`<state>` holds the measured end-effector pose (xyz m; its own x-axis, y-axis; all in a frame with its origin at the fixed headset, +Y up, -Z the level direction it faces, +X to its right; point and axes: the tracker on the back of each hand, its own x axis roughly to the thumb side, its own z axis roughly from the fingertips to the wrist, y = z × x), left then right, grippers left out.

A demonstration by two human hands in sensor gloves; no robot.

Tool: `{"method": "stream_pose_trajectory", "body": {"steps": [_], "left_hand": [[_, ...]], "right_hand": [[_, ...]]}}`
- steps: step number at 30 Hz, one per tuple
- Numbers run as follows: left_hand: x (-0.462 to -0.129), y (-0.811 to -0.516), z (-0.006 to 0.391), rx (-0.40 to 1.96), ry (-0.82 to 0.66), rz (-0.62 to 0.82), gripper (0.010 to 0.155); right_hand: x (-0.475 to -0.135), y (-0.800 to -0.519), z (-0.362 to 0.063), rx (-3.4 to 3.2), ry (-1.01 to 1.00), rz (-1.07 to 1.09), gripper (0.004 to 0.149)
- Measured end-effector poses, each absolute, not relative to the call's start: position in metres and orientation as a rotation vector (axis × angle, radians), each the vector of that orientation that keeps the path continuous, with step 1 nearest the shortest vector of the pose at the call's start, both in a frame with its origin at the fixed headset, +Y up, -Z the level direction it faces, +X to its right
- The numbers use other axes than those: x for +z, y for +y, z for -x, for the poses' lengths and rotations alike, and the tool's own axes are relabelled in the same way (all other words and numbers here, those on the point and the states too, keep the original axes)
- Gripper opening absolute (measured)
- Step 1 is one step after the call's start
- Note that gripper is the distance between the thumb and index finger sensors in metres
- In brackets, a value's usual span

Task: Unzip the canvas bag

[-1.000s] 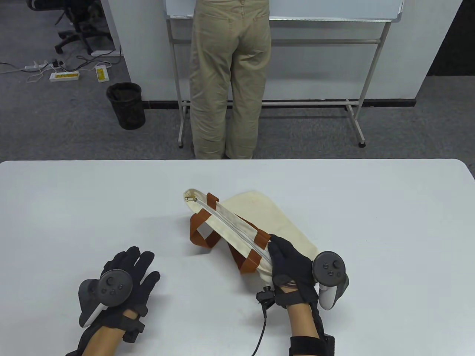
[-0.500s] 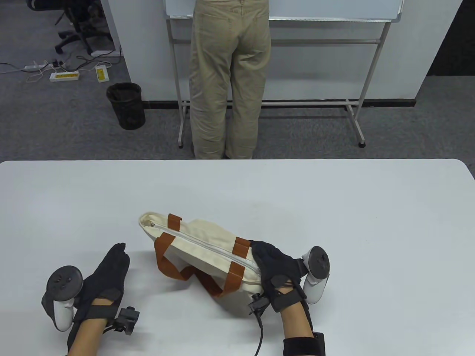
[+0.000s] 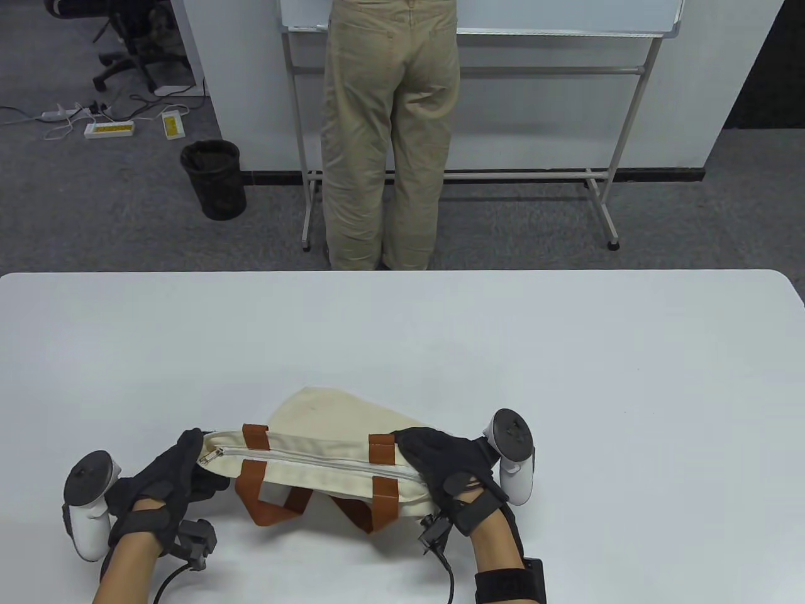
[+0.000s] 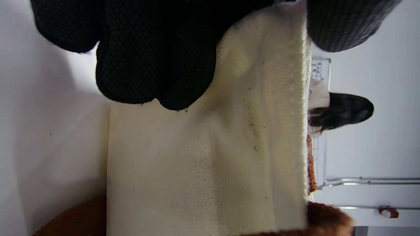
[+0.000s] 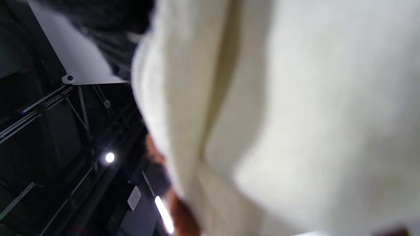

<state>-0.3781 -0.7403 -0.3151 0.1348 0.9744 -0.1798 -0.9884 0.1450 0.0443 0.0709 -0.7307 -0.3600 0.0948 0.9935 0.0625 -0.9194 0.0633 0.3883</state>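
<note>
The cream canvas bag (image 3: pixel 327 469) with brown straps (image 3: pixel 255 503) lies near the table's front edge, its closed white zipper (image 3: pixel 308 458) running left to right on top. The zipper pull (image 3: pixel 210 455) sits at the bag's left end. My left hand (image 3: pixel 182 472) grips the bag's left end beside the pull; in the left wrist view its fingers (image 4: pixel 154 59) press on the canvas (image 4: pixel 210 157). My right hand (image 3: pixel 440 469) grips the bag's right end. The right wrist view shows only blurred canvas (image 5: pixel 279 114) close up.
The white table (image 3: pixel 566 352) stretches wide behind and to the right of the bag. A person in khaki trousers (image 3: pixel 390 132) stands beyond the far edge in front of a whiteboard stand (image 3: pixel 604 182). A black bin (image 3: pixel 214 179) is on the floor.
My right hand has swung the bag toward the front edge until its zipper runs left to right. My left hand turned on edge, moved in and took hold of the left end.
</note>
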Motion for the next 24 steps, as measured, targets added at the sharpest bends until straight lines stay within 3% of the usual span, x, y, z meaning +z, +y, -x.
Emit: {"method": "stream_pose_trajectory", "body": {"steps": [8,17,24], "left_hand": [[-0.317,-0.738,0.372,1.409,0.148,0.098,0.052],[-0.322,-0.749,0.354,1.694,0.040,0.225,0.052],[-0.323,-0.758,0.344,1.853,-0.024,0.324,0.051]], "right_hand": [[-0.358,-0.726,-0.082,1.807,0.076,-0.283,0.048],[-0.351,-0.720,-0.081,2.268,-0.240,-0.260,0.047],[-0.356,-0.737,-0.078,2.357,-0.237,-0.234,0.048]]}}
